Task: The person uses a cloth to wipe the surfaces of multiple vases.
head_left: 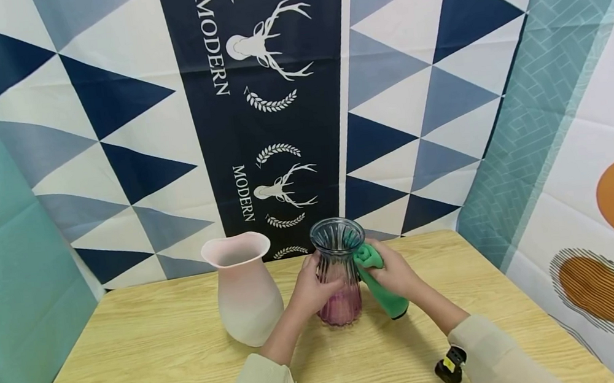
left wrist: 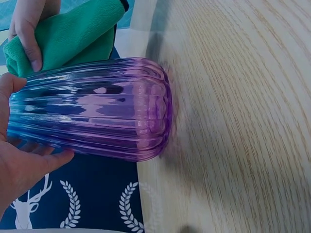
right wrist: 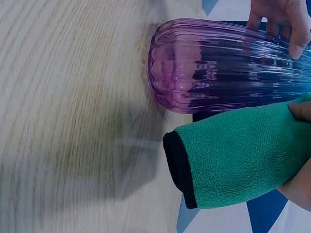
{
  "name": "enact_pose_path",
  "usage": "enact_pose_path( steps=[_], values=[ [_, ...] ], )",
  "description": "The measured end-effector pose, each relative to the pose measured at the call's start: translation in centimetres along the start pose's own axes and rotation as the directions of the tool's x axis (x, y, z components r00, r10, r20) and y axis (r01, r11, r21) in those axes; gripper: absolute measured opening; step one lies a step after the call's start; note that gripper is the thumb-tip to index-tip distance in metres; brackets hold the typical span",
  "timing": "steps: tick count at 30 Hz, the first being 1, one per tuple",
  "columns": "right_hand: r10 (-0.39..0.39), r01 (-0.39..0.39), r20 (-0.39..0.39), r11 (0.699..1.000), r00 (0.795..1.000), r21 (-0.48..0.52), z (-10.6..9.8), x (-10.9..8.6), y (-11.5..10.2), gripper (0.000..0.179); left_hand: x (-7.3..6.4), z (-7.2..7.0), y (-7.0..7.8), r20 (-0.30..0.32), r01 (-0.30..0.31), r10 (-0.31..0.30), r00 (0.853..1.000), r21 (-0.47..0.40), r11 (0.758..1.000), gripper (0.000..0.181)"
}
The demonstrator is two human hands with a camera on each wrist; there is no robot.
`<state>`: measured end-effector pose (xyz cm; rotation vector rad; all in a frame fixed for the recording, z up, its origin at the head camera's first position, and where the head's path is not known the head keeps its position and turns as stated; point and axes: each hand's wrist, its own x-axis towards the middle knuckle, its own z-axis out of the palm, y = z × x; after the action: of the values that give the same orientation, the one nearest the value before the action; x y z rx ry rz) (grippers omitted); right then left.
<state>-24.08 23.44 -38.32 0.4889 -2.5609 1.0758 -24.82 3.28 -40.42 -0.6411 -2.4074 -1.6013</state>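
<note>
A ribbed glass vase (head_left: 338,275), blue at its flared rim and pink-purple at the base, stands upright near the back of the table. My left hand (head_left: 314,283) grips its side, thumb across the front and fingers round the far side, as the left wrist view of the vase (left wrist: 97,109) shows. My right hand (head_left: 395,269) holds a folded green cloth (head_left: 383,286) with dark edging against the vase's upper right side. In the right wrist view the cloth (right wrist: 238,155) hangs beside the glass, its lower end above the table.
A white and pale pink vase (head_left: 248,296) with a wavy rim stands just left of my left hand. The wooden table (head_left: 150,354) ends at a patterned cloth backdrop (head_left: 273,127) behind the vases. Further hangings close off both sides.
</note>
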Motion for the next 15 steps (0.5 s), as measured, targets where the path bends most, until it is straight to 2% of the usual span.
enact_pose_path(
  steps=[9, 15],
  values=[
    [-0.009, 0.011, 0.054, 0.999, 0.999, -0.033, 0.4, -0.4, 0.9, 0.050, -0.1, 0.0, 0.3, 0.020, 0.019, -0.019, 1.000, 0.007, 1.000, 0.077],
    [0.022, -0.018, 0.096, 0.999, 0.995, -0.043, 0.6, -0.8, 1.2, 0.052, -0.1, 0.2, 0.5, 0.015, 0.052, -0.052, 0.999, 0.010, 0.999, 0.084]
  ],
)
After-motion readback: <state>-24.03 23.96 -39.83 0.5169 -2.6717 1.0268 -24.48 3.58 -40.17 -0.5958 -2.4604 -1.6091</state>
